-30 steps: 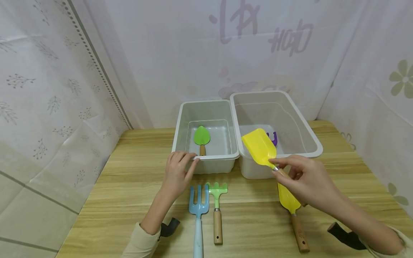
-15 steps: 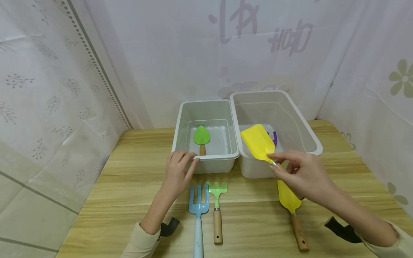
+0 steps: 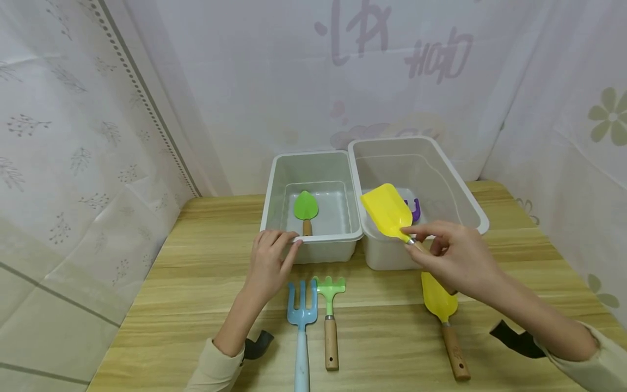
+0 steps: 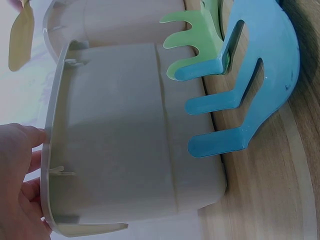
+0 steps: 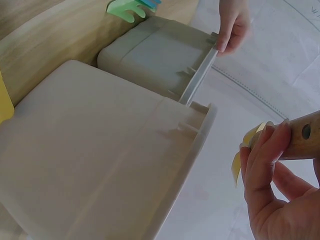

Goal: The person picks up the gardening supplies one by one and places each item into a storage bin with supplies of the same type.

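My right hand [image 3: 458,256] pinches a yellow hand shovel [image 3: 389,212] by the neck and wooden handle. Its flat blade points up and left, over the front rim of the right white bin [image 3: 387,256]. At the front left corner of the smaller grey bin [image 3: 325,251], my left hand [image 3: 269,261] holds the rim, thumb on the near side; the left wrist view shows those fingers [image 4: 32,187] around the edge. Inside the grey bin lies a green trowel [image 3: 306,206]. A purple pronged tool [image 3: 416,210] lies in the white bin, mostly hidden behind the shovel and front wall.
A blue fork [image 3: 302,313] and a green rake [image 3: 330,321] with a wooden handle lie side by side on the wooden table [image 3: 210,256]. Another yellow shovel [image 3: 448,326] lies below my right hand, its blade tip hidden. Patterned curtains [image 3: 245,98] stand behind and beside the table.
The right hand has moved slightly up and left with the yellow shovel, bringing the blade further over the white bin. The left hand stays on the grey bin's rim.
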Tool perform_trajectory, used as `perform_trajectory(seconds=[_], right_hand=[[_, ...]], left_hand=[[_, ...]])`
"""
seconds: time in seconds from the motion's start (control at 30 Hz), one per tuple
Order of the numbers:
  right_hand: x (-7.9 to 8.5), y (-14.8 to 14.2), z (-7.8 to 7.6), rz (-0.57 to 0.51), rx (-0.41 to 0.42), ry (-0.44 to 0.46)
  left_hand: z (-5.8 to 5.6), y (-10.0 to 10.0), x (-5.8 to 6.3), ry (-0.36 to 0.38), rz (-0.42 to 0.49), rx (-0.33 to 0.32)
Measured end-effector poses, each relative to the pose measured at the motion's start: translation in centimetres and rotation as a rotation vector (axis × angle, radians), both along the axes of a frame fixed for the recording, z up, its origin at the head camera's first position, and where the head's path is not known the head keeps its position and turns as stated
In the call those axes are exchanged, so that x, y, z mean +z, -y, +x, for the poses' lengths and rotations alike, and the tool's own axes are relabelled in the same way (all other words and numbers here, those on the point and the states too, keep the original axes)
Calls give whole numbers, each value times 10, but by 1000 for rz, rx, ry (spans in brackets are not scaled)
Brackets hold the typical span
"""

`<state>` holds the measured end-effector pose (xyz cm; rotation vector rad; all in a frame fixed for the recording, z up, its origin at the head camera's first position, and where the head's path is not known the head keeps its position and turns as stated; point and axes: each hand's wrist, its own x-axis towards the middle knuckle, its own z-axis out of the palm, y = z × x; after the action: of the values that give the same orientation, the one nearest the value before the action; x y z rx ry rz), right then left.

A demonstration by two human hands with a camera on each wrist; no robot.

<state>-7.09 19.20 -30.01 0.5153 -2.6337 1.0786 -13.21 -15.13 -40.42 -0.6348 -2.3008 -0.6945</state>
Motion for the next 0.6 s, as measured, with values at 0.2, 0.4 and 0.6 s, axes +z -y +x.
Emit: perform_trajectory(seconds=[0.2, 0.4, 0.6], right_hand=[[5, 1, -3, 7, -4, 61], [8, 3, -6, 13, 8, 110], [11, 6, -9, -4, 30, 144]], left_hand=[[-1, 0, 0, -1, 8, -8], [-1, 0, 0, 4, 8, -1], [-1, 0, 0, -1, -1, 0]])
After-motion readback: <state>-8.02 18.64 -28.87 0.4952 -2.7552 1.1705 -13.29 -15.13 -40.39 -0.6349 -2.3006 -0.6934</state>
